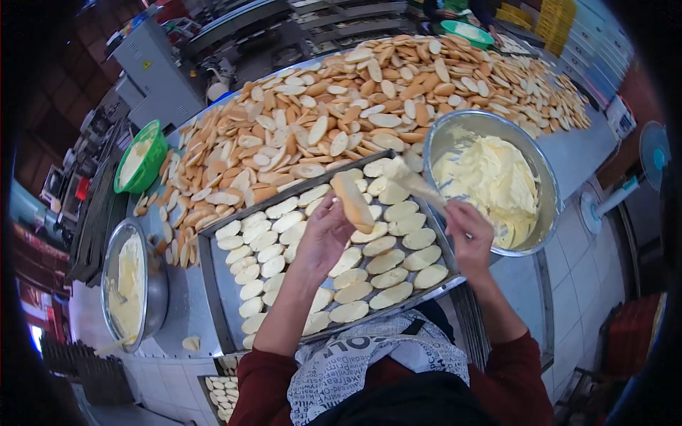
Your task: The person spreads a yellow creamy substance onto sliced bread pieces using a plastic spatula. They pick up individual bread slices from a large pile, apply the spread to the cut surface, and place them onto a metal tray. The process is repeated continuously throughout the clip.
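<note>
My left hand holds a slice of bread above the metal baking tray, its brown crust side showing. In my right hand is the handle of a spreading tool, its head thickly coated with pale cream. That coated end hangs over the tray's far right corner, near the bread. Rows of bread slices with a pale yellow spread lie on the tray. Right of the tray stands a large steel bowl with a mound of pale yellow cream in it.
A long heap of sliced bread covers the table behind the tray. At left are a second steel bowl with cream and a green plastic basin. Across the table, a person works by another green basin. A standing fan is at right.
</note>
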{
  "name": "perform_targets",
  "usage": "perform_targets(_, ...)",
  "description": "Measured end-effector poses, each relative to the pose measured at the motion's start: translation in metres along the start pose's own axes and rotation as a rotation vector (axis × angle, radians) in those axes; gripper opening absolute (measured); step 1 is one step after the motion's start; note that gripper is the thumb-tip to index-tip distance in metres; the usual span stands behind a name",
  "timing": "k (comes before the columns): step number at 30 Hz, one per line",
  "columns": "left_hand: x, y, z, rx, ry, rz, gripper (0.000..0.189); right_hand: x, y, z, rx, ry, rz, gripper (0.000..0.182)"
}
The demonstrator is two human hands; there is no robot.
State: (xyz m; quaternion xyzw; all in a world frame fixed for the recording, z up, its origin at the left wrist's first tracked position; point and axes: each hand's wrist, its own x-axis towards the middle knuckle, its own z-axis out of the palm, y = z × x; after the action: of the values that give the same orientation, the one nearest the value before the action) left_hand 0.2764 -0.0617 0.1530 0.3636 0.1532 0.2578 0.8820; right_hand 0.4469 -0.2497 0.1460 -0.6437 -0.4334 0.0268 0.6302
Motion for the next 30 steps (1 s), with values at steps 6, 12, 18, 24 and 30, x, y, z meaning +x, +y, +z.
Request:
perform_targets(6, -0.007, 0.003, 0.011, -0.167, -0.035, -0.025, 0.030, -0.020, -0.011, 0.052, -0.154, 0.004, -0.243, 0.048)
perform_targets(12, -0.009, 0.001, -0.008, -0.268, 0.028, 0.019, 0.035, -0.027, -0.016, 0.060, -0.346, -0.023, -0.382, 0.057)
perform_targets(18, -0.010, 0.008, -0.024, -0.251, 0.016, 0.103, 0.031, -0.020, -0.026, 0.039, -0.514, -0.027, -0.491, 0.056)
perform_targets(24, -0.016, 0.010, -0.018, -0.173, 0.056, 0.117, 0.034, -0.014, -0.046, 0.040, -0.537, -0.095, -0.520, 0.054)
perform_targets(30, -0.022, 0.016, -0.029, -0.130, 0.141, 0.120, 0.039, -0.024, -0.032, 0.030, -0.551, -0.081, -0.643, 0.053)
